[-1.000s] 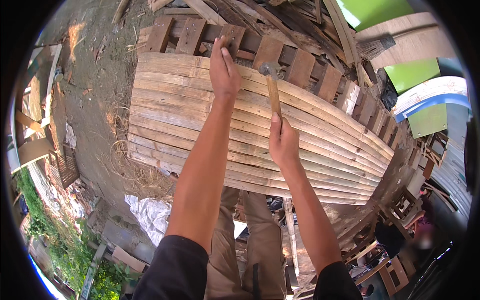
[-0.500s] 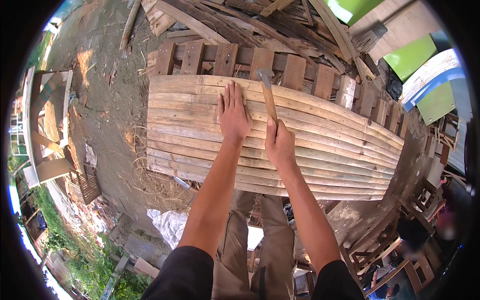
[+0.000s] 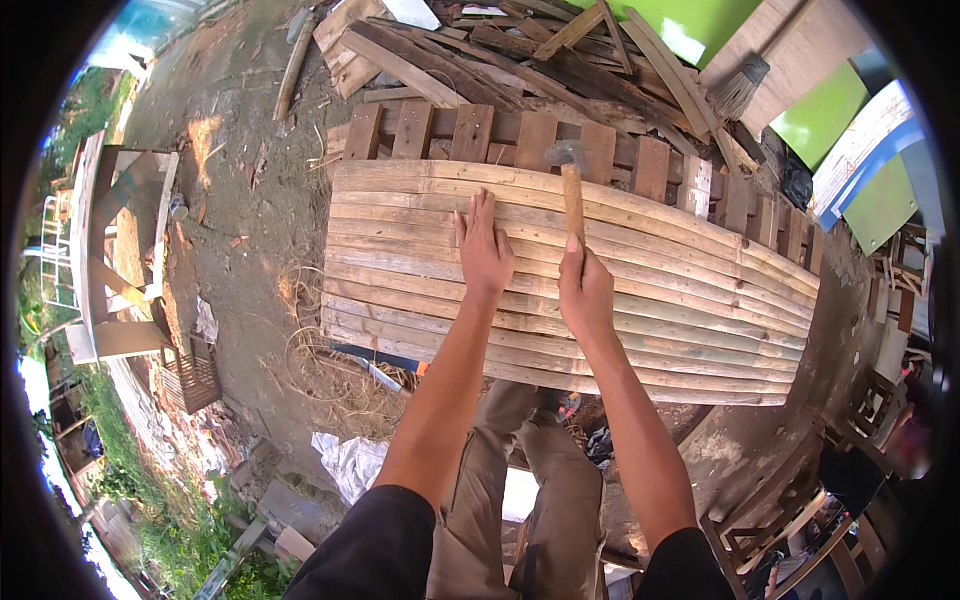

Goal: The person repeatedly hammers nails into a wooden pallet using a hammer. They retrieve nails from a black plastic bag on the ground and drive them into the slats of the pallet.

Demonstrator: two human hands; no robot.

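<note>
A wide panel of split bamboo slats (image 3: 700, 260) lies crosswise before me, its slats running left to right and drawing together toward the right end. My left hand (image 3: 485, 255) rests flat on its far half, fingers stretched out and nearly together. To the right of it, my right hand (image 3: 586, 295) is wrapped around the wooden handle of a hammer (image 3: 573, 200). The hammer's metal head is blurred and appears over the panel's far edge; its height above the slats I cannot tell. No nail can be made out at this size.
Beyond the panel runs a rack of short brown boards (image 3: 471, 132), backed by a heap of scrap timber (image 3: 490, 65). A broom (image 3: 740, 88) leans at the far right. White sheeting (image 3: 350, 465) lies near my legs. A wooden frame (image 3: 125, 250) stands left. Part of another person shows at the right rim.
The whole view has shifted, so the scene sits farther right. My left hand has slid slightly nearer to me on the slats. The right hand has also drawn back a little, still holding the hammer.
</note>
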